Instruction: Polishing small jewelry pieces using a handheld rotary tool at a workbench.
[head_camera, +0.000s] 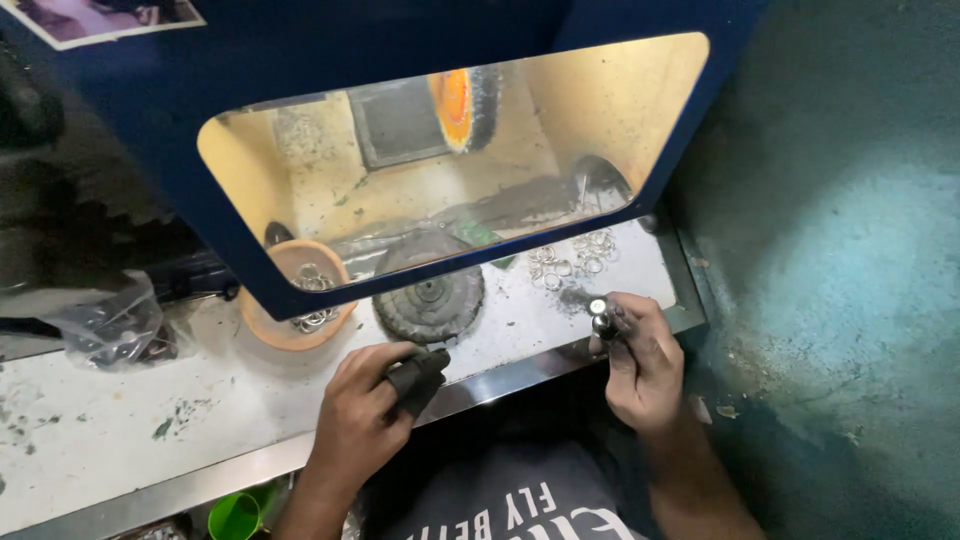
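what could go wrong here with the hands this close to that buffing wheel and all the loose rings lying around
1. The right hand pinches a small shiny ring on a dark holder; it could slip off, perhaps toward the orange-hubbed buffing wheel.
2. The left hand wears dark finger covers only on some fingers; bare skin looks exposed near the loose black wheel.
3. Loose rings lie scattered near the bench edge and could get knocked off.

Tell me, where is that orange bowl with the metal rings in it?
In the head view, the orange bowl sits on the white bench, left of the dark round wheel and just beyond the left hand.
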